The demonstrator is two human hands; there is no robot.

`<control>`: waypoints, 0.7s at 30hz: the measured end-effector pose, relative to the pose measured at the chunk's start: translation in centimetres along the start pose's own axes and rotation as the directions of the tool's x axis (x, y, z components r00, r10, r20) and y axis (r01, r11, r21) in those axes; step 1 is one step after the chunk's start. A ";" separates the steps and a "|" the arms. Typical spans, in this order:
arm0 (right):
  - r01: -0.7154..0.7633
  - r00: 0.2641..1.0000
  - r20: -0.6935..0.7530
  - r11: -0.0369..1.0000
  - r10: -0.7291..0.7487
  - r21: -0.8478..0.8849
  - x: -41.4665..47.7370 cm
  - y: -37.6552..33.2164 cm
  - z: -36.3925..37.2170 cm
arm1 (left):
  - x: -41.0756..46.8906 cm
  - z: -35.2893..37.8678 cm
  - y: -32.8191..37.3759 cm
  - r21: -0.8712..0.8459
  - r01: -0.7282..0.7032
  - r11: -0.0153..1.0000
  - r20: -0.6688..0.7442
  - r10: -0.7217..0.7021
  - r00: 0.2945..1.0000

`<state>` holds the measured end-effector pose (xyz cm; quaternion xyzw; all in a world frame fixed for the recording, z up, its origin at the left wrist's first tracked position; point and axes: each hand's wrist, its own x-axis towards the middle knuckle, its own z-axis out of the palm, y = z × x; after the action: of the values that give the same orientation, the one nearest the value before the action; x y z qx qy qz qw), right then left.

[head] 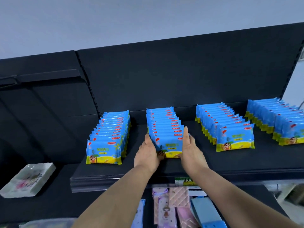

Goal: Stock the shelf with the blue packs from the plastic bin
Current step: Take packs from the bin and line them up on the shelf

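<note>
I count four rows of blue packs [169, 143] standing on the shelf [222, 163]. My left hand [146, 153] and right hand [191, 150] flank the second row from the left, fingers straight and pressed together against its sides, squaring it up, I judge. The plastic bin is out of view, so I can't tell what remains. Stocking looks well along.

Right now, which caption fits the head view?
Left hand and right hand flank one row of blue packs on the black shelf.
</note>
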<state>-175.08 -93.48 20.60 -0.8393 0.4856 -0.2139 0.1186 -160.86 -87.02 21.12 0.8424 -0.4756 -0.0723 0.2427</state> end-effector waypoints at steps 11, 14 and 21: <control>0.060 0.998 0.016 0.998 -0.060 -0.008 1.0 0.3 0.4 | 0.6 0.6 -0.2 -0.088 0.052 0.995 -0.021 -0.054 0.998; 0.085 0.996 0.031 0.996 -0.085 -0.008 0.5 0.7 0.1 | 0.1 0.4 0.0 -0.070 0.068 0.995 -0.008 -0.069 0.998; 0.146 0.989 0.045 0.989 -0.144 -0.025 -1.3 1.6 -1.5 | -1.4 -0.4 1.3 0.032 0.129 0.991 -0.003 -0.129 0.992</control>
<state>-177.57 -93.13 20.96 -0.8784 0.4236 -0.1970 0.1013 -162.50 -86.28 21.96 0.8751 -0.4213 -0.0797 0.2244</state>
